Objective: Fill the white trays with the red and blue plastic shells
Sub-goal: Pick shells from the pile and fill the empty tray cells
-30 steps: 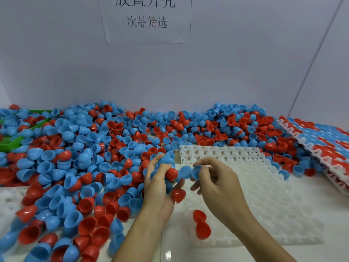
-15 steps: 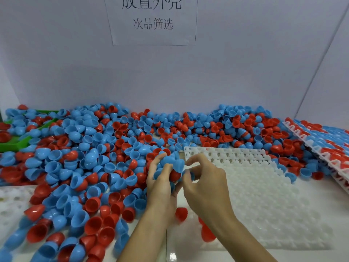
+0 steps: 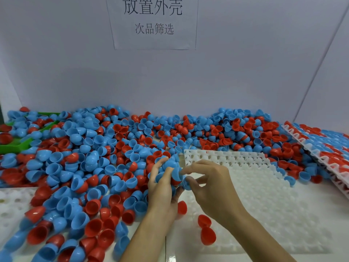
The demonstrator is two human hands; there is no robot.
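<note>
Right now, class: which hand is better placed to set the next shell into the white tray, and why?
The right hand. It pinches a blue shell directly above the white tray, which lies on that side. The left hand is busy cradling a clutch of shells at the tray's left edge.

Pale grey wall [image 3: 236,76] behind, paper sign [image 3: 154,22] with printed characters, angled side panel [image 3: 328,82] at right

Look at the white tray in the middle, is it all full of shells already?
No, the white tray shows mostly bare pockets, with only about three red shells lying near its front left corner.
</note>
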